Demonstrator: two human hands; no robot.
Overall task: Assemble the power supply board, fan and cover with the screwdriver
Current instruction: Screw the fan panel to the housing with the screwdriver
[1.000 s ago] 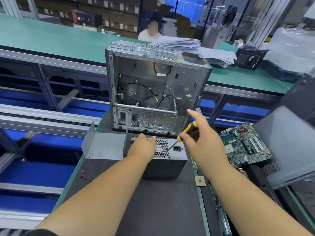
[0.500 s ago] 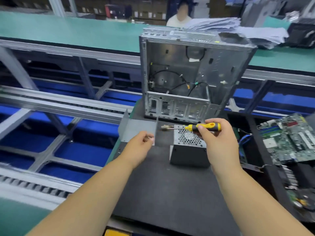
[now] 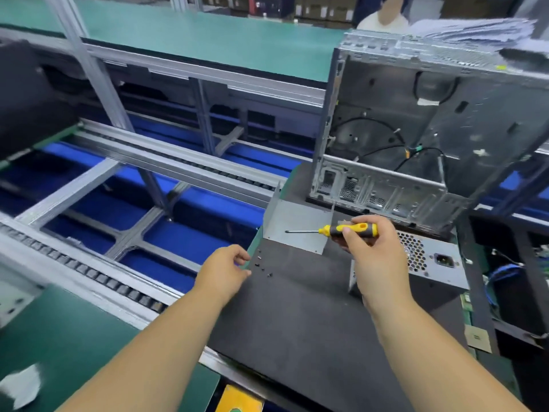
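At the near side, the dark worktop [image 3: 297, 316] is carrying all the parts. The left hand [image 3: 222, 270] is hanging at 9 o'clock by the worktop's left edge, fingers loosely curled, grasping nothing that I can see, just beside a small group of black screws [image 3: 263, 264]. The right hand [image 3: 371, 248] is gripping the yellow-and-black screwdriver [image 3: 335, 230] by its handle, and the shaft is pointing toward 9 o'clock, level over the bent metal cover [image 3: 297, 227]. Behind the right hand, at 3 o'clock, the grey power supply unit [image 3: 430, 260] is lying on the worktop with its fan grille and socket facing up. Farther, at 12 o'clock, the open computer chassis [image 3: 430, 129] is standing upright with loose black cables inside.

I judge that the person is fetching a screw, so a fastening step is in hand. The next move is calling for a fine pinch on one small screw, then setting it on the driver tip without dropping it.
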